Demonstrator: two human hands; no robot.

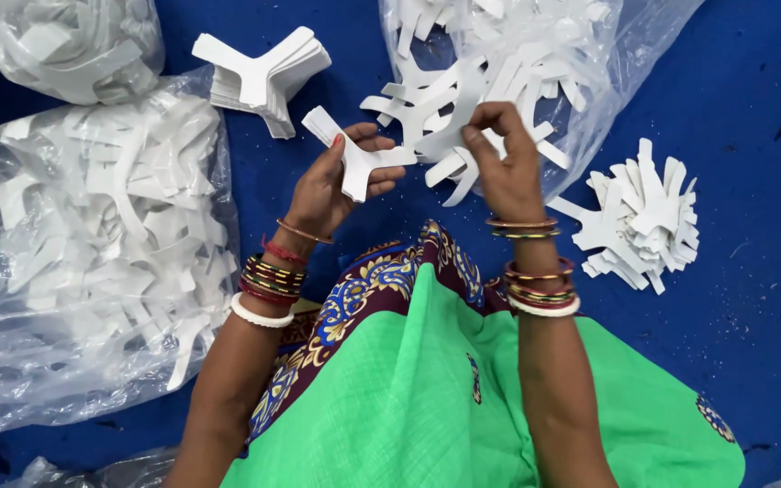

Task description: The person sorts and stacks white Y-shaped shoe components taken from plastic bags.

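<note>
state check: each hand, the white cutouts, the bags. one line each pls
left hand: shut on a small stack of white Y-shaped cutouts
right hand: fingers pinching a loose cutout at the open bag's mouth
open bag: mouth open, cutouts spilling out
neat stack: aligned, untouched
loose pile: fanned, unaligned
large bag: full, lying flat
upper-left bag: full

Cut-out pieces (359, 163): white, matt, stiff card or foam. Bags (92, 271): thin glossy clear plastic. Floor cover (752, 136): blue, matt, scuffed.
</note>
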